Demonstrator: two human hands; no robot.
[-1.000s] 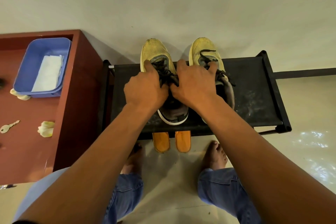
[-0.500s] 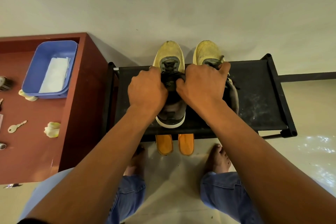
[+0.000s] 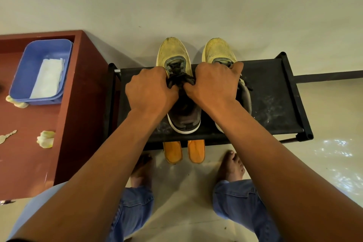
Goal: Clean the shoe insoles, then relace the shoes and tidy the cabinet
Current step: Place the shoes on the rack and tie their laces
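Left shoe (image 3: 177, 68): on rack (image 3: 275, 100), toe past rear edge, beside right shoe (image 3: 218, 51). Laces (image 3: 179, 81) now bunched tighter at tongue than 1 s ago; hands closer together. Judgement: knot being tied, relacing near done on this shoe. Left hand (image 3: 151, 92), right hand (image 3: 214, 86): fingers curled, pinching laces. Shoe: yellow mesh, soiled; grey heel. Orange insoles (image 3: 183, 151) below rack.

Soft indoor light, wide-angle edge distortion

Both hands (image 3: 184, 88) now lower on the black laces (image 3: 179, 79), eyelets uncovered.
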